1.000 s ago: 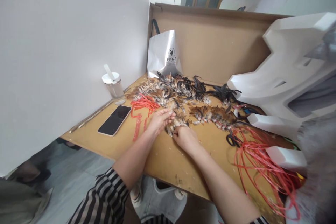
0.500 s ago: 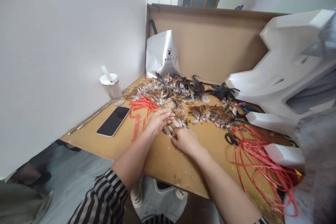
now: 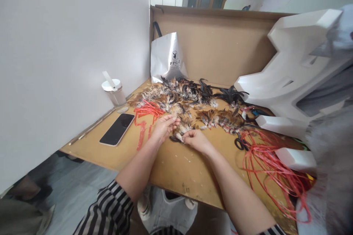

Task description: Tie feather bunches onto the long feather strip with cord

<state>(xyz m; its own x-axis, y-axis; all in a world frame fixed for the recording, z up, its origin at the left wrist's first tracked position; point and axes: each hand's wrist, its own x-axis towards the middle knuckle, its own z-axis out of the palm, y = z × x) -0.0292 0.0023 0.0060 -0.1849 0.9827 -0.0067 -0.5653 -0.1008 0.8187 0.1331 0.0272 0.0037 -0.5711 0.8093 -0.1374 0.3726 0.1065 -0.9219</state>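
Both hands are over a small pile of brown and white feathers (image 3: 185,125) near the middle of the table. My left hand (image 3: 164,126) is closed, thumb and fingers pinched at a pale feather beside the pile. My right hand (image 3: 196,140) pinches at the pile's near edge, its fingertips on feathers. Left of my hands lies a bundle of short red plastic strips (image 3: 149,109). A longer heap of brown and black feathers (image 3: 176,93) spreads behind. Another row of brown feathers (image 3: 223,119) lies to the right.
A phone (image 3: 117,129) and a lidded cup (image 3: 114,93) stand at the left. The silver bag (image 3: 165,58) leans at the back. At the right are scissors (image 3: 240,143), tangled red plastic strips (image 3: 271,169) and a white foam piece (image 3: 286,58). A cardboard wall (image 3: 215,44) closes the back.
My right hand has drawn slightly back, its fingers now in a clearer pinch at the feathers. My left hand stays close to the pile. The whole view has shifted slightly.
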